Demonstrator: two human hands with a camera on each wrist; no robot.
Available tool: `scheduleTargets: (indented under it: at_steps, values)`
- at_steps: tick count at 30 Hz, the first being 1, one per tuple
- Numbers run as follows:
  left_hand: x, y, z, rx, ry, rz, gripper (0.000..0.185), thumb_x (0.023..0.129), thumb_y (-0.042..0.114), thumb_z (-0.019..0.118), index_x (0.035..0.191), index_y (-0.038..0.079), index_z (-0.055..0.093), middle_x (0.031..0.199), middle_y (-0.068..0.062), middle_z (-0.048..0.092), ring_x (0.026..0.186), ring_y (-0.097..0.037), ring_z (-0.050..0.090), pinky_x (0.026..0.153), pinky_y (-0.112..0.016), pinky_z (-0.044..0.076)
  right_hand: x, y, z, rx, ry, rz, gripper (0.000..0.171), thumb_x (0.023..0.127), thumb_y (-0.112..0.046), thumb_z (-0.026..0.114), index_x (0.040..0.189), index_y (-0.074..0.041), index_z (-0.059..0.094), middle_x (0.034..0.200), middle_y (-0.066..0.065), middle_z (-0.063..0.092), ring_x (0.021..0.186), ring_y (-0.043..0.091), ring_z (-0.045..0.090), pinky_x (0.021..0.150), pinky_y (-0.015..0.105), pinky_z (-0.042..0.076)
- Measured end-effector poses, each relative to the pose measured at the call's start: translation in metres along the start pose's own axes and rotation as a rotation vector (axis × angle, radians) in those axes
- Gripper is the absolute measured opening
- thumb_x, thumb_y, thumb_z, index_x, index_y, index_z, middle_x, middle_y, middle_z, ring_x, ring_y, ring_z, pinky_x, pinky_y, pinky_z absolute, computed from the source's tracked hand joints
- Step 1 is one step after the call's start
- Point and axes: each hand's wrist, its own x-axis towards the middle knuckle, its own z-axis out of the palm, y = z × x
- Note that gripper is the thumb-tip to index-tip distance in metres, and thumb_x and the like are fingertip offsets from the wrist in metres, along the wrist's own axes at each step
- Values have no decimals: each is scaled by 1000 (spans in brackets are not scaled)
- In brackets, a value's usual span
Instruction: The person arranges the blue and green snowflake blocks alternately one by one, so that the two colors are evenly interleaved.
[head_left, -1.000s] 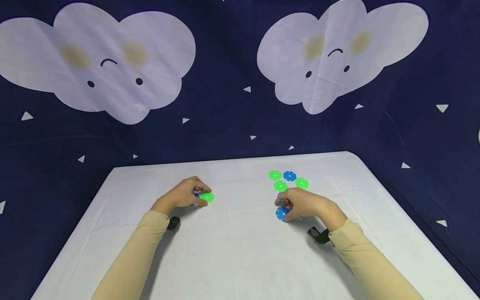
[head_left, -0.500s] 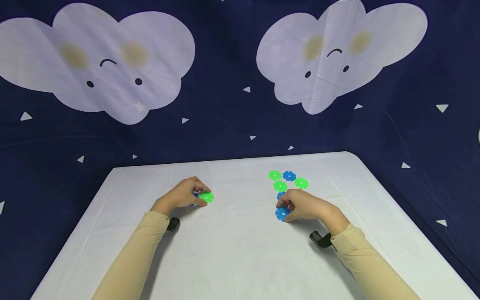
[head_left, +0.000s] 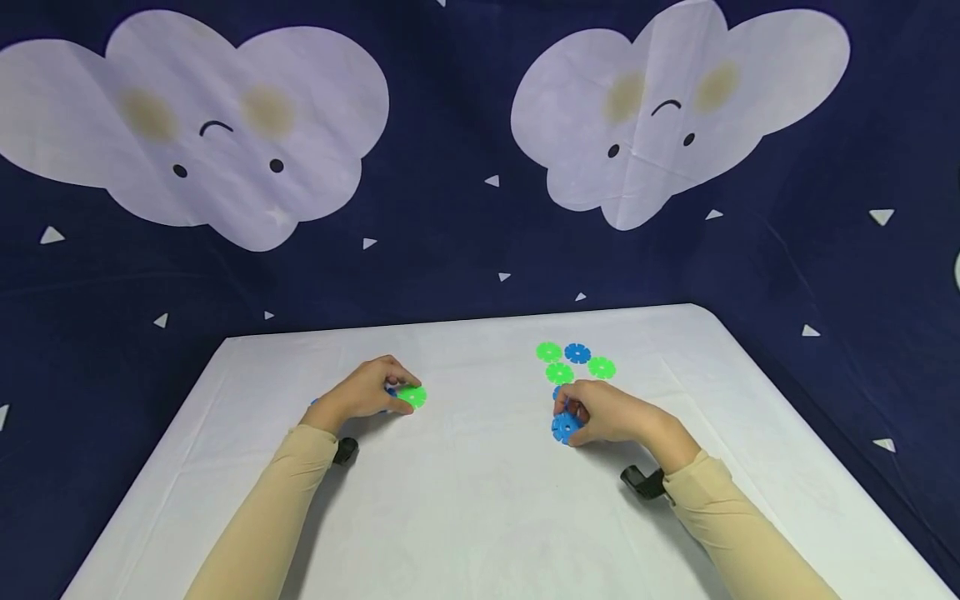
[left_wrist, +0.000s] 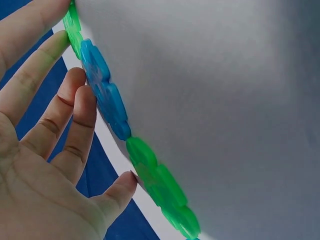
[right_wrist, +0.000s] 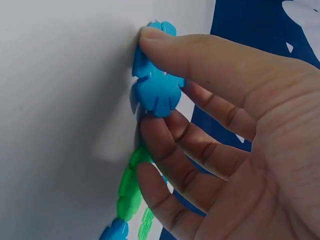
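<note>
White cloth covers the counter (head_left: 480, 517). Nearest, the right hand (head_left: 611, 414) pinches a blue disc (head_left: 564, 427) between thumb and fingers, the disc on edge against the counter. Left of that disc, well apart, the left hand (head_left: 367, 392) lies with fingers loosely bent, fingertips touching a joined row of green and blue discs (left_wrist: 120, 130); a green end (head_left: 412, 397) shows. Beyond the blue disc lie loose discs (head_left: 575, 361), then a cloud backdrop (head_left: 480, 167).
</note>
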Motion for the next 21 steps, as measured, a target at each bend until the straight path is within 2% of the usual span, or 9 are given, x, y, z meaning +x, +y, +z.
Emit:
scheduleTargets:
  at_steps: [10, 16, 21]
  values:
    - [0, -3, 2, -12, 7, 4, 41, 75, 25, 89, 114, 21, 77, 113, 0, 62, 105, -19, 56, 97, -43, 49, -5, 2, 2, -13, 13, -16, 46, 77, -16, 87, 117, -16, 64, 90, 2, 60, 77, 15, 54, 68, 24, 45]
    - [0, -4, 3, -15, 10, -2, 41, 75, 26, 89, 114, 22, 77, 114, 1, 62, 106, -19, 57, 98, -44, 49, -7, 2, 2, -37, 5, -31, 50, 72, -19, 90, 118, -13, 69, 93, -1, 63, 80, 13, 55, 71, 23, 47]
    - [0, -4, 3, -12, 11, -3, 41, 75, 27, 89, 114, 22, 76, 115, 0, 62, 106, -20, 56, 98, -44, 49, -7, 1, 3, -45, 15, -27, 49, 73, -18, 89, 117, -12, 71, 91, -1, 61, 79, 12, 54, 71, 23, 47]
